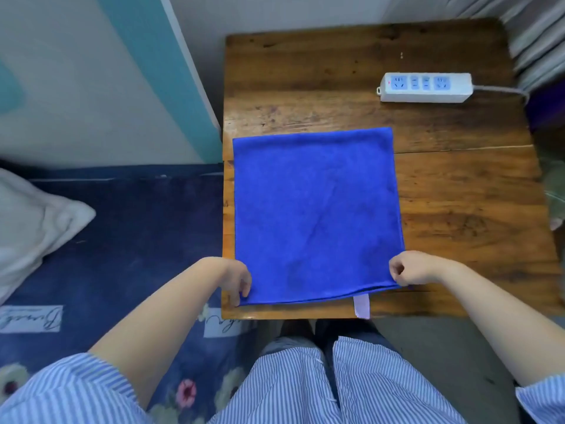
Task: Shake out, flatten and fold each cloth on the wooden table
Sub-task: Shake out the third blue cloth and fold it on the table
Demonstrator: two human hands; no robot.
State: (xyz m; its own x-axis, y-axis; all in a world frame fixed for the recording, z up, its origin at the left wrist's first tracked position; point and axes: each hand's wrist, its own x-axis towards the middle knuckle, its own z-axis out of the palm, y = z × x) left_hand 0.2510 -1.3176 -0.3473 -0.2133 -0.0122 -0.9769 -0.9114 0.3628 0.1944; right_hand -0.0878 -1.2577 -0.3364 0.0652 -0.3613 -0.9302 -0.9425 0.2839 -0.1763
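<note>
A bright blue cloth lies flat on the left half of the wooden table, doubled over, with two layers showing along its near edge. A small pale label sticks out from under that edge. My left hand pinches the near left corner of the cloth. My right hand grips the near right corner. Both hands rest at the table's front edge.
A white power strip with a grey cable lies at the table's far right. A bed with a dark blue flowered cover and a white pillow stands to the left. A wall lies behind.
</note>
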